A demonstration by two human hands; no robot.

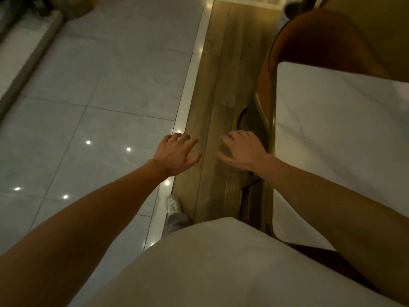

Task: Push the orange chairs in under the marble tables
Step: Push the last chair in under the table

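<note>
pale shirt front (221,262) nearest, both arms reach out over the floor, left hand (177,151) and right hand (243,151) each with grip spread and holding nothing, while the orange chair (321,38) sits already tucked under the marble bench (332,120), so they look free between chairs.

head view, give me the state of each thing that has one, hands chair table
left hand: open, fingers spread, holding nothing
right hand: open, palm down, holding nothing
orange chair: upright, seat tucked partly under the table
marble table: bare top, gold edge beside the right hand
</note>
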